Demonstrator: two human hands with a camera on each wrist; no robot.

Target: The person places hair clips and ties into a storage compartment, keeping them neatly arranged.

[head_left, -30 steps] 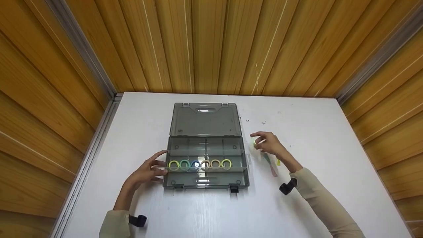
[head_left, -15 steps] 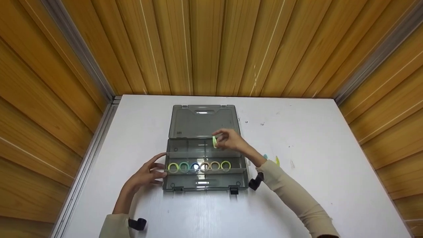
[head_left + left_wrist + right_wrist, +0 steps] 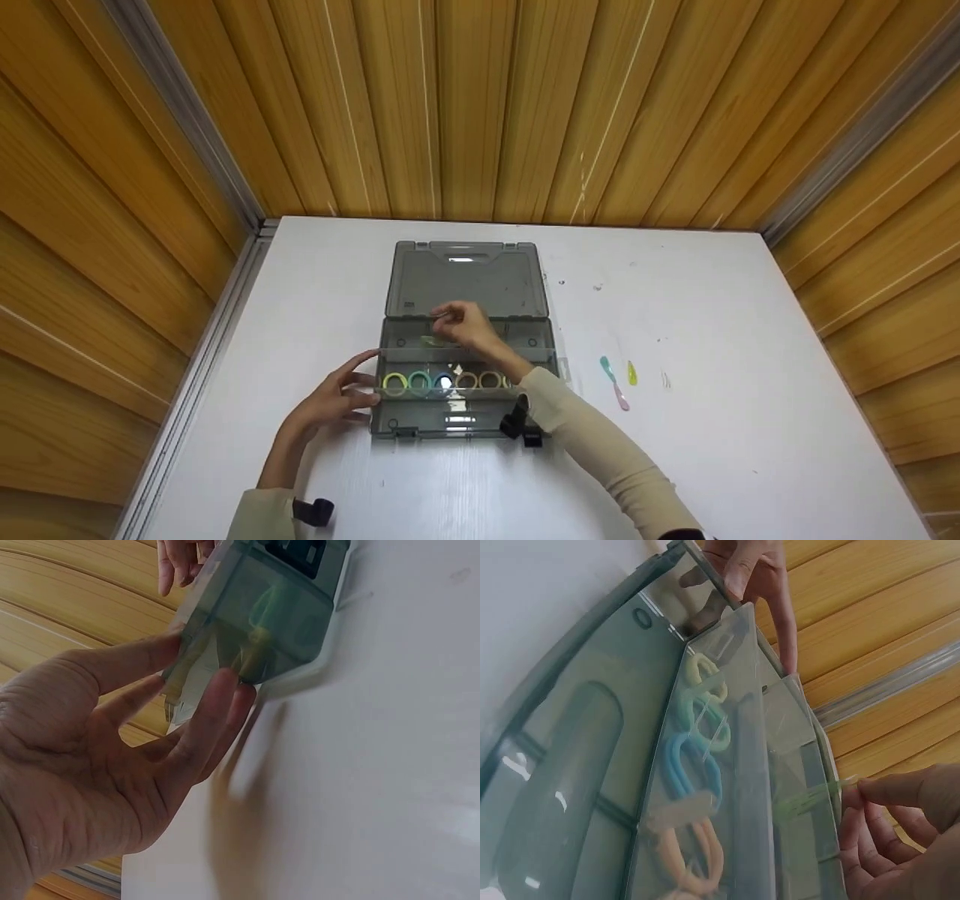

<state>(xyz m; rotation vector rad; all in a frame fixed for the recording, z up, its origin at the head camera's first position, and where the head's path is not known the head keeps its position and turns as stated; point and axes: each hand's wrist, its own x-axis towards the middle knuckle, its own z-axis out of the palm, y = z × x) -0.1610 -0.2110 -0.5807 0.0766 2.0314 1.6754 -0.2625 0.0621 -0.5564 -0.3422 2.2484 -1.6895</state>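
While the right hand (image 3: pixel 466 325) pinches one tip, green clip (image 3: pixel 804 799), behind clear divider (image 3: pixel 751 757)

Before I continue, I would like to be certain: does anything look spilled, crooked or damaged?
Small dark marks dot the white table beside the open lid; they look odd on a plain surface, though I cannot tell whether scuffs or specks. Nothing is plainly broken.

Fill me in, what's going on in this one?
A person is working at an open grey box on a white table. The left hand rests its fingers against the box's left side. The right hand is over the back compartment and seems to pinch one end of a pale green piece. Coloured rings stand in a row in the middle compartment. A teal-and-pink piece and a yellow piece lie to the right.
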